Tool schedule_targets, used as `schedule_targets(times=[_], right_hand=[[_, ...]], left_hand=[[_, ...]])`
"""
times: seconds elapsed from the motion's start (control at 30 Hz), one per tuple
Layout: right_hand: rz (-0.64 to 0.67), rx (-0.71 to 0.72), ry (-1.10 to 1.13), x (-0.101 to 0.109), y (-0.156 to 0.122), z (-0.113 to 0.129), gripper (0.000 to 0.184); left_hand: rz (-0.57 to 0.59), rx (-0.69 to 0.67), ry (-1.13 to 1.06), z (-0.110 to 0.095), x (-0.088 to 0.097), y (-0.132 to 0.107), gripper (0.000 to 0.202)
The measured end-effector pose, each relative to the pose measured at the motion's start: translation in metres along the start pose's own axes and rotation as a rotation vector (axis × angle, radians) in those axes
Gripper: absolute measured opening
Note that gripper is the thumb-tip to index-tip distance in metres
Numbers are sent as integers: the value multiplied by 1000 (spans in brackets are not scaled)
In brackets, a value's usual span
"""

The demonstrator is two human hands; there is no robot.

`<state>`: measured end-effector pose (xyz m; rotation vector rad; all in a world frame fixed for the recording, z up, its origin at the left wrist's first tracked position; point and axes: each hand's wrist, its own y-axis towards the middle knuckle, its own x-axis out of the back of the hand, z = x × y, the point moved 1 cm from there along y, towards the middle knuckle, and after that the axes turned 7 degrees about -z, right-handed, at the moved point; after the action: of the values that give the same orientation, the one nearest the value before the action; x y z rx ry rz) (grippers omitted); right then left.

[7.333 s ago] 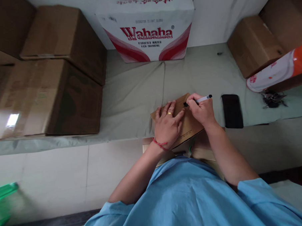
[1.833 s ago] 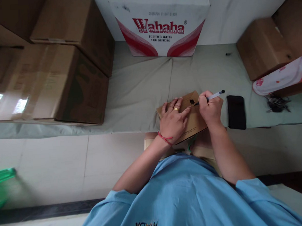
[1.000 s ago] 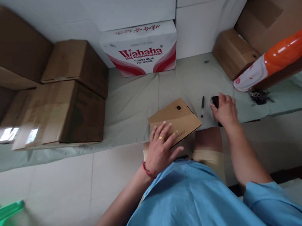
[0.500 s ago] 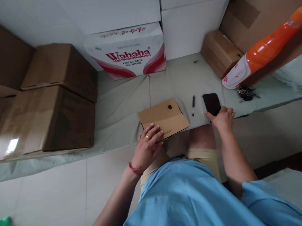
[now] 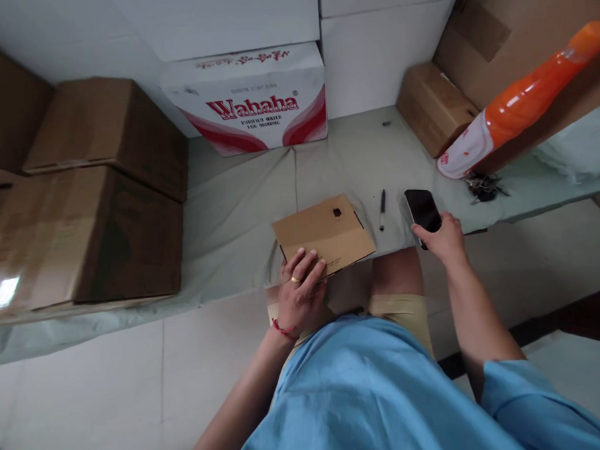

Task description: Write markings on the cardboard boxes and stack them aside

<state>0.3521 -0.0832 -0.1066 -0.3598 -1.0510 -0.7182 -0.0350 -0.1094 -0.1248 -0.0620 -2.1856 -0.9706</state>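
Observation:
A flat brown cardboard box [image 5: 325, 232] with a small dark hole near its far right corner lies at the edge of the cloth-covered surface. My left hand [image 5: 302, 284], with a ring and a red bracelet, rests on its near left side, fingers stretched over the top and apart. My right hand [image 5: 442, 237] grips the near end of a black smartphone [image 5: 422, 208], thumb on one side and fingers on the other. The phone is tilted, its dark screen facing up. Between box and phone lies a dark pen [image 5: 382, 210].
Large cardboard boxes [image 5: 126, 239] are stacked at the left. A white and red Wahaha carton [image 5: 255, 107] stands against the wall. On the right are an orange bottle [image 5: 518, 112], a bunch of keys [image 5: 484, 187] and a small cardboard box [image 5: 434, 106]. Pale cloth [image 5: 231, 234] covers the surface.
My right hand has closed around the phone and tilted it, its near end now showing past the thumb. My left hand has stayed on the box, the wrist shifting slightly right.

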Motion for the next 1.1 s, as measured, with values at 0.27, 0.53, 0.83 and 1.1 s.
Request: schedule_targets(times=[0.27, 0.53, 0.83, 1.1], right_hand=[[-132, 494, 319, 33, -99, 72, 82], [-136, 599, 304, 12, -148, 126, 84], [-116, 530, 342, 7, -158, 132, 83], [-146, 439, 302, 9, -117, 106, 82]], left_hand=[[-31, 12, -3, 0, -4, 0, 50], [-13, 33, -22, 2, -6, 1, 50], [-14, 29, -26, 3, -7, -1, 48], [39, 90, -4, 1, -6, -3, 44]])
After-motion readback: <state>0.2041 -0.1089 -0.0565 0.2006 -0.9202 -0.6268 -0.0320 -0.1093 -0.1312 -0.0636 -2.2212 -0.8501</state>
